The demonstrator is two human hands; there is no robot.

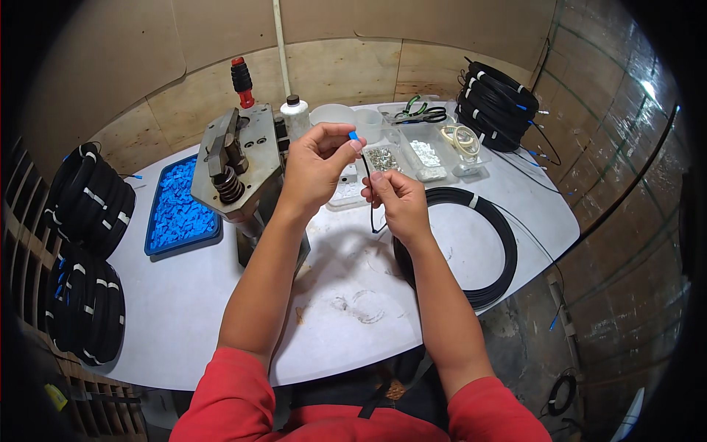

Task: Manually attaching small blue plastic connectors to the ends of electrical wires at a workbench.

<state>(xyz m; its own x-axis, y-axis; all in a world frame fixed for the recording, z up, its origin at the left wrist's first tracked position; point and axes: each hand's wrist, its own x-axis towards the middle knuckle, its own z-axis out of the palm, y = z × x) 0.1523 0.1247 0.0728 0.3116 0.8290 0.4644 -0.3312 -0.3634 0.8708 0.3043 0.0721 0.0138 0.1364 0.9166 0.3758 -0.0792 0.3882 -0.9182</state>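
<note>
My left hand (320, 166) pinches a small blue connector (353, 135) between thumb and fingertips, raised above the middle of the table. A thin black cable (366, 163) runs down from that connector to my right hand (400, 202), whose thumb and fingers are closed on it. Below the right hand the cable bends in a short loop. Just right of my right hand, a coil of black cable (508, 254) bound with white ties lies flat on the table, partly behind my forearm.
A metal press (247, 158) with a red-and-black handle stands left of centre, beside a tray of blue connectors (180, 206). Parts trays (423, 155), pliers (423, 114) and a white bottle (294, 110) sit behind. Stacked cable coils (497, 107) stand back right; more coils (87, 306) are left.
</note>
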